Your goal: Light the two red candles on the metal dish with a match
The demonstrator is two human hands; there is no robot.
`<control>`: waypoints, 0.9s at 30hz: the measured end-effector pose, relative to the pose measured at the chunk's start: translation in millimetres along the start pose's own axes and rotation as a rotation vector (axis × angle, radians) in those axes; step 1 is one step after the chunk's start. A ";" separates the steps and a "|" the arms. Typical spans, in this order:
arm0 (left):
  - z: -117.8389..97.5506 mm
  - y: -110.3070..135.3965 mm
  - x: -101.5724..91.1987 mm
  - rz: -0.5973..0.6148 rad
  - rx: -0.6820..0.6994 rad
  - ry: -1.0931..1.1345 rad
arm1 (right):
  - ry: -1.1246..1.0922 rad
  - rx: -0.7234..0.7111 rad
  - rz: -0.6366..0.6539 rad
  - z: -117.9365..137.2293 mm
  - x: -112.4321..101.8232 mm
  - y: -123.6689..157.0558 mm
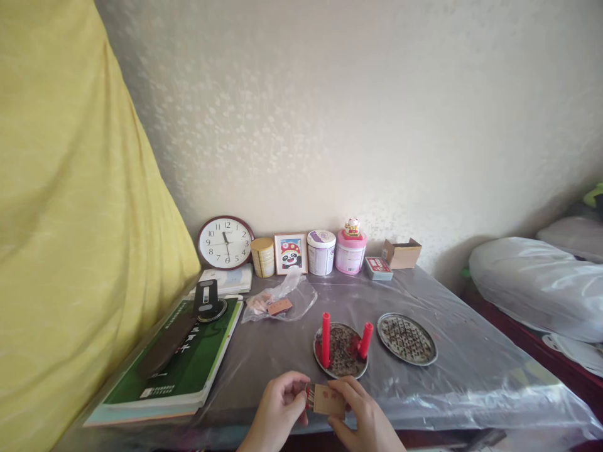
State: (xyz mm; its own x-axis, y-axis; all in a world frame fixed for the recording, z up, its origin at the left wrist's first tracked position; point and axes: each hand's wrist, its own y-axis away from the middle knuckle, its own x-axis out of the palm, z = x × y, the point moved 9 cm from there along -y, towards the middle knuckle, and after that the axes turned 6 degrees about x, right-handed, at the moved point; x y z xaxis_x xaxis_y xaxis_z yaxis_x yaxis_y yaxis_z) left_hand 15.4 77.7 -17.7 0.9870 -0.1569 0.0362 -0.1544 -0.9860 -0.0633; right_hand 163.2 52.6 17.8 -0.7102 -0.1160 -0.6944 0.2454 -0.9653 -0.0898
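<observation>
Both hands met at the near edge of the worktop [471, 376], sharing a small cardboard matchbox [328, 400]. The right hand [365, 419] had its fingers closed over the sleeve from above. The left hand [277, 408] pinched the end where the tray stood out a little, red match heads showing. It looked like a two-handed hold to steady the box, kept just clear of the surface. Just beyond it sat a round metal dish [343, 358] carrying two red candles, the left candle [325, 339] upright and the right candle [366, 340] leaning outward. A second dish [406, 339] lay beside it, not touching. A green book [188, 370] hemmed in the left side. To the right, the plastic-covered surface lay open out to its far edge.
</observation>
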 end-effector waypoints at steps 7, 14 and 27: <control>10.6 3.6 16.9 0.182 -0.048 0.227 | -0.022 0.000 -0.016 2.8 -6.1 1.9; 14.2 6.4 22.3 0.241 -0.080 0.282 | -0.042 -0.015 0.030 -0.6 -8.6 3.2; 1.2 8.0 19.8 0.221 -0.041 -0.026 | -0.025 -0.008 0.042 -3.6 -14.7 6.5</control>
State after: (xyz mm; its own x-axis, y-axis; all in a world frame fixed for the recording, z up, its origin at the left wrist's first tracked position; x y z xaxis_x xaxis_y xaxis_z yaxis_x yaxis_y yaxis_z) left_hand 33.7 66.7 -18.7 0.9296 -0.3685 -0.0001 -0.3684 -0.9293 -0.0265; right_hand 177.5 48.8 24.9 -0.7152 -0.1628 -0.6797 0.2811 -0.9574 -0.0666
